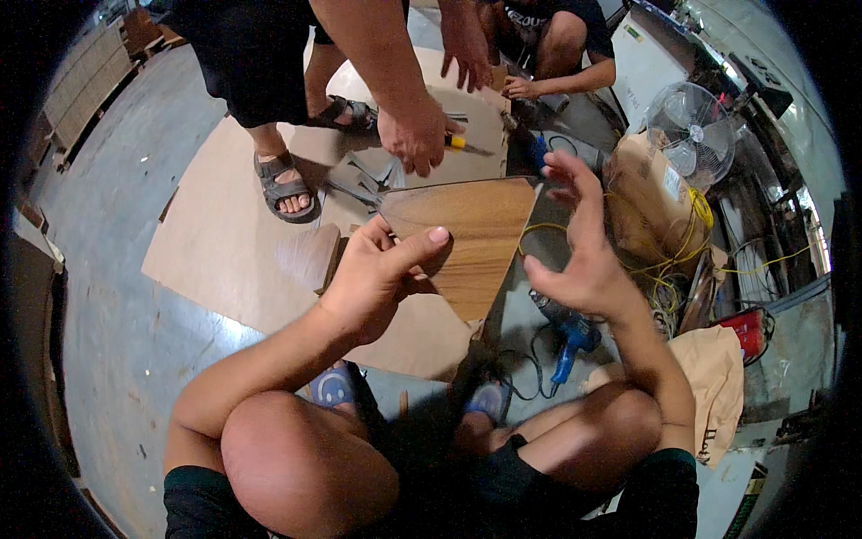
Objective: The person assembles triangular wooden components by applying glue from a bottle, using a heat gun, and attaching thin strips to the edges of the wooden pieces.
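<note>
My left hand (368, 278) grips a flat brown wood-grain panel (489, 238) by its left edge, thumb on the top face and fingers underneath. The panel is raised above a large light-brown sheet (211, 234) on the floor. Just off the panel's right edge is my right hand (584, 256), open, with thumb and fingers apart and nothing in it. A small wooden block (312, 256) lies on the sheet left of the panel. Beyond the panel, several dark metal pieces (359, 184) lie near a yellow-handled tool (456, 142), which is close to a co-worker's hand (413, 135).
A sandaled person (287, 189) stands on the sheet; another person (561, 49) crouches at the back. To my right are a blue corded power tool (572, 346), a standing fan (693, 133), a cardboard box (642, 180), a yellow cord (702, 216) and brown paper (709, 368).
</note>
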The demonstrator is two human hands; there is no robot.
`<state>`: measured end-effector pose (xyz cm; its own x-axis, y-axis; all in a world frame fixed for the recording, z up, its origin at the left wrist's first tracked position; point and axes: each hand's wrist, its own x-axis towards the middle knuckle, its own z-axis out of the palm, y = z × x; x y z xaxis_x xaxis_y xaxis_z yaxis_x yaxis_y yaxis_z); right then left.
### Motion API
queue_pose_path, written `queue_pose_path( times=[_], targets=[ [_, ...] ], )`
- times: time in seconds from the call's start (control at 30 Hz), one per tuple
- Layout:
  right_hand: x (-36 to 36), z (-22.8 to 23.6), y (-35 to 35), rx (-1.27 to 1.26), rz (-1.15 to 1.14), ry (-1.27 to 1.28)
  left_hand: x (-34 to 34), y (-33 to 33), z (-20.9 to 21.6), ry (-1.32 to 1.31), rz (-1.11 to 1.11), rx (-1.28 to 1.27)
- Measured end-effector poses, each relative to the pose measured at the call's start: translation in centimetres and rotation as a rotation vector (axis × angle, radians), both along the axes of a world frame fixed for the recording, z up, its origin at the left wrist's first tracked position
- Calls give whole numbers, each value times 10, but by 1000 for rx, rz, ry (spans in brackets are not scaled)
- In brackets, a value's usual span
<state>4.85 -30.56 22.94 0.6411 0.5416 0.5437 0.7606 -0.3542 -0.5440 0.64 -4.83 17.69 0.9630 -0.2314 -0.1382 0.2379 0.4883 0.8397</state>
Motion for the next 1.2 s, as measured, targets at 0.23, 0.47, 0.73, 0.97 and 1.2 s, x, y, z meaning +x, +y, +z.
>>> queue_pose_path(
  times=[0.23,0.47,0.73,0.97,1.2],
  targets=[
    [-9,5,5,-72,213,185,-8,7,0,-112,-9,-25],
    [-10,13,10,-129,238,-56,-15,7,10,-181,21,34],
    [-12,14,9,-182,302,-127,-16,9,13,-254,21,198],
    [-12,10,7,-112,328,-55,-18,7,13,-368,63,220],
    [-15,10,4,-137,300,-63,-18,7,14,-380,56,237]
  ],
)
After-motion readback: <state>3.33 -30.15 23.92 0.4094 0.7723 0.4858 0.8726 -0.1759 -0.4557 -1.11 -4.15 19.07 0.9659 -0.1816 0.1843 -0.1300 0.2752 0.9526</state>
